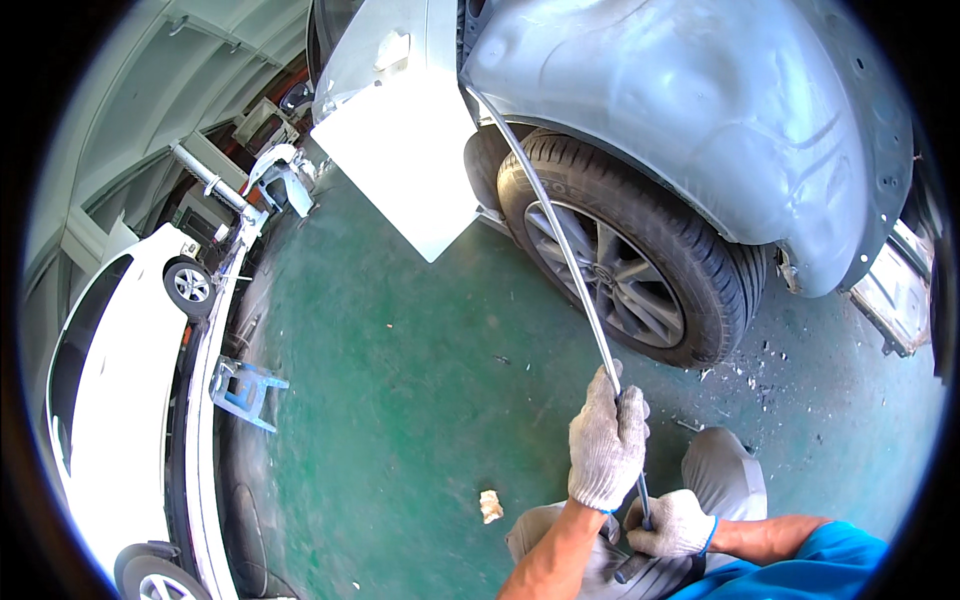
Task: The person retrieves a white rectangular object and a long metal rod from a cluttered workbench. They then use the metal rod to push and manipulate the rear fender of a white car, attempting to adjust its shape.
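My left hand (608,440), in a pale knitted work glove, is wrapped round a long, slightly bent metal rod (566,250). Lower down, near my knees, my gloved right hand (672,524) grips the rod's near end, where a dark handle piece (632,568) sticks out below the fist. The rod slants up and left across the car wheel (610,270). Its far tip meets the gap at the front edge of the dented silver-blue rear panel (660,90); whether it reaches inside is hidden. A white sheet (410,160) covers the lower part of the neighbouring door.
Bits of debris (760,380) lie on the green floor (380,400) by the tyre, and a torn scrap (490,506) lies near my knee. At left stand a blue stool (245,392) and a white car (120,390) beside a long rail (207,400). A detached part (895,290) leans at right.
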Tool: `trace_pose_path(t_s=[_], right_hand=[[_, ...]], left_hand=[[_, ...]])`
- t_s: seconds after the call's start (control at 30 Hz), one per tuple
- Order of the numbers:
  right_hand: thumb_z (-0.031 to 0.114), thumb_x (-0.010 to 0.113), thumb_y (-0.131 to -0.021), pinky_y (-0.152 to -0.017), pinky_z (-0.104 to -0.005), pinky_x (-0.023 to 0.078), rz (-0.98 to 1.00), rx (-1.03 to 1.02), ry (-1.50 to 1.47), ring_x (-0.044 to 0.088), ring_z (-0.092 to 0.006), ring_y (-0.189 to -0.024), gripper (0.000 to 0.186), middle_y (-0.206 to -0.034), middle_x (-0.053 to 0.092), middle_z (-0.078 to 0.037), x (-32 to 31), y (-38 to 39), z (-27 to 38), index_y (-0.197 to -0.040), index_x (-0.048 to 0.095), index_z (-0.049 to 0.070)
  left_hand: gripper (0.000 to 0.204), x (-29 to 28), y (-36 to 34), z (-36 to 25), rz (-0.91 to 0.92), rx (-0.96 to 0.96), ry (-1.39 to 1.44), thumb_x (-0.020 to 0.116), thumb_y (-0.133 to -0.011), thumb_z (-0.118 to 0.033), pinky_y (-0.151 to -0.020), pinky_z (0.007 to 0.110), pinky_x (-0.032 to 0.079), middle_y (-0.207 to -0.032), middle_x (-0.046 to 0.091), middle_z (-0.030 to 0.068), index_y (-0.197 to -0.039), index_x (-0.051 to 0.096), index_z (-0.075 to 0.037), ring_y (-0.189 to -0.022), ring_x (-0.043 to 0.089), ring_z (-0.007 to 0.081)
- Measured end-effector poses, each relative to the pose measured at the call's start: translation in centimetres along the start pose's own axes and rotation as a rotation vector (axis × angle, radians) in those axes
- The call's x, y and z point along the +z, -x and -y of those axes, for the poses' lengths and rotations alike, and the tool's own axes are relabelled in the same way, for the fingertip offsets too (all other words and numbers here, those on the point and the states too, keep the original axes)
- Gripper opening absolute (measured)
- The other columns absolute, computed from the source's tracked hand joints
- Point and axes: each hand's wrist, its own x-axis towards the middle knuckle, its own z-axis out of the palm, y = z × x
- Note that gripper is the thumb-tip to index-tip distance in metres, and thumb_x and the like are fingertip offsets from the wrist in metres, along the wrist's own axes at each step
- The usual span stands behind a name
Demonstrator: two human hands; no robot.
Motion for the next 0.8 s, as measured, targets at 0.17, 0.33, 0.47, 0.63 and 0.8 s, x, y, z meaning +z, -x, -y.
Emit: trace_pose_path(t_s=[0.17, 0.33, 0.47, 0.63, 0.8], right_hand=[[0.043, 0.072, -0.087, -0.067, -0.0443, 0.057, 0.023, -0.05, -0.038, 0.073, -0.0351, -0.072, 0.031, -0.077, 0.072, -0.013, -0.1, -0.2, 0.0, -0.102, 0.07, 0.016], [0.043, 0.072, -0.087, -0.064, -0.0447, 0.057, -0.051, -0.005, 0.008, 0.072, -0.0352, -0.068, 0.03, -0.072, 0.071, -0.013, 0.9, -0.1, 0.5, -0.1, 0.07, 0.016], [0.045, 0.074, -0.086, -0.061, -0.0443, 0.057, -0.09, -0.01, 0.062, 0.072, -0.034, -0.065, 0.033, -0.069, 0.069, -0.013, 1.5, 0.5, 0.1, -0.1, 0.07, 0.015], [0.044, 0.075, -0.085, -0.063, -0.0434, 0.057, -0.088, -0.016, 0.03, 0.072, -0.0338, -0.067, 0.032, -0.07, 0.07, -0.012, 1.2, 0.7, 0.3, -0.098, 0.072, 0.015], [0.042, 0.074, -0.086, -0.067, -0.0415, 0.058, -0.008, -0.065, -0.07, 0.074, -0.0318, -0.073, 0.031, -0.077, 0.073, -0.012, 1.2, 0.2, -0.3, -0.099, 0.073, 0.015]], left_hand=[[0.039, -0.2, 0.0, -0.1, -0.014, -0.006, -0.032, 0.056, -0.107, -0.011, -0.058, 0.025, 0.053, -0.082, 0.064, 0.0044, -0.143, 0.049, 0.002, -0.065, 0.06, 0.0075], [0.04, -0.4, 0.1, 0.4, -0.008, -0.001, -0.025, 0.056, -0.107, -0.011, -0.059, 0.025, 0.054, -0.082, 0.064, 0.0043, -0.144, 0.049, 0.001, -0.065, 0.06, 0.0076], [0.04, -0.5, 0.4, 0.5, 0.006, 0.032, -0.069, 0.055, -0.106, -0.01, -0.059, 0.025, 0.054, -0.082, 0.065, 0.0048, -0.144, 0.049, 0.002, -0.065, 0.061, 0.0079], [0.04, -0.4, 0.6, 0.9, -0.007, 0.064, -0.083, 0.055, -0.106, -0.01, -0.059, 0.025, 0.054, -0.082, 0.065, 0.0051, -0.144, 0.049, 0.003, -0.064, 0.061, 0.0079], [0.04, -0.4, 0.7, 0.6, -0.018, 0.036, -0.1, 0.056, -0.106, -0.011, -0.058, 0.025, 0.054, -0.081, 0.065, 0.005, -0.143, 0.05, 0.003, -0.064, 0.06, 0.0075]])
